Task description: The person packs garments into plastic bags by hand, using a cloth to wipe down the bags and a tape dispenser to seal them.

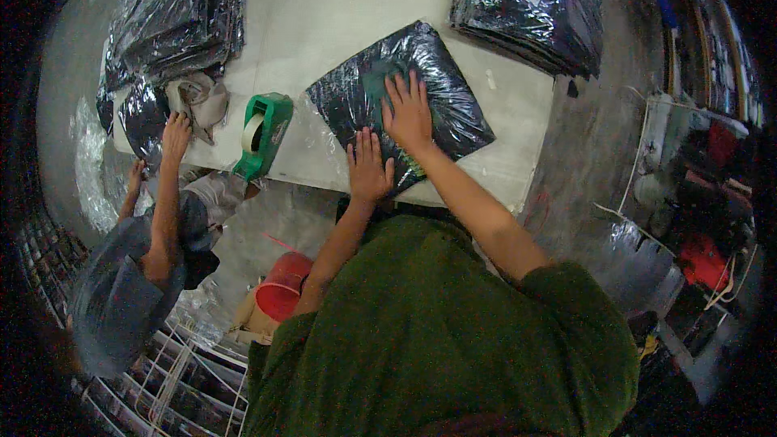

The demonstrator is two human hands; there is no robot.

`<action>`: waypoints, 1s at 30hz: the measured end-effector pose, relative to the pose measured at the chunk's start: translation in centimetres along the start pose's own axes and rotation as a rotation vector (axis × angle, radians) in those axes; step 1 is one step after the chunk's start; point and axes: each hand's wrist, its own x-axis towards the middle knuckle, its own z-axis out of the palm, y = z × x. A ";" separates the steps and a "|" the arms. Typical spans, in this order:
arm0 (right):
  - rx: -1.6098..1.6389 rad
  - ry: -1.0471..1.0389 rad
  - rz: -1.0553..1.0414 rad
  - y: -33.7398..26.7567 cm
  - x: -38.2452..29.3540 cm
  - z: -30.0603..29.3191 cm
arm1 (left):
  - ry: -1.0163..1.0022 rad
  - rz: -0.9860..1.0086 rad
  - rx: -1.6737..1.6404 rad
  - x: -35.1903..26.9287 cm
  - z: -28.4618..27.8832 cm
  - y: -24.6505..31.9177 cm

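A dark folded garment in a clear plastic bag [449, 97] lies turned at an angle on the pale tabletop before me. My right hand [408, 110] rests flat on its middle, fingers spread and holding nothing. My left hand [369, 164] presses on the near left part of the same bag, palm down, thumb apart from the fingers. A green tape dispenser [267, 133] with a roll of pale tape stands to the left of the bag, near the table's front edge.
Stacks of bagged dark garments stand at the back left [164, 12] and back right [528, 6]. A co-worker [133, 291] at left handles another dark bag beside a beige cloth [197, 103]. A red bucket [282, 288] is on the floor. A wire rack [176, 370] stands lower left.
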 end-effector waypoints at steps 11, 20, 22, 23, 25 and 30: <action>-0.048 0.275 0.193 4.8 6.5 0.0 | 0.016 0.015 0.064 0.1 -1.5 1.0; 0.204 0.285 0.362 8.7 8.6 -2.1 | 0.100 0.102 -0.037 13.8 -5.9 3.1; 0.058 0.231 0.307 6.6 8.5 -2.1 | 0.016 0.075 -0.062 19.4 -4.7 2.7; -0.021 0.201 0.288 5.8 8.1 -2.3 | -0.113 -0.001 -0.046 21.1 -4.1 2.1; 0.008 0.072 0.356 5.8 6.5 -2.9 | -0.255 -0.041 -0.053 22.2 -3.5 0.8; -0.053 0.037 0.432 6.6 -2.0 -3.7 | -0.409 -0.139 -0.068 22.8 -3.3 1.7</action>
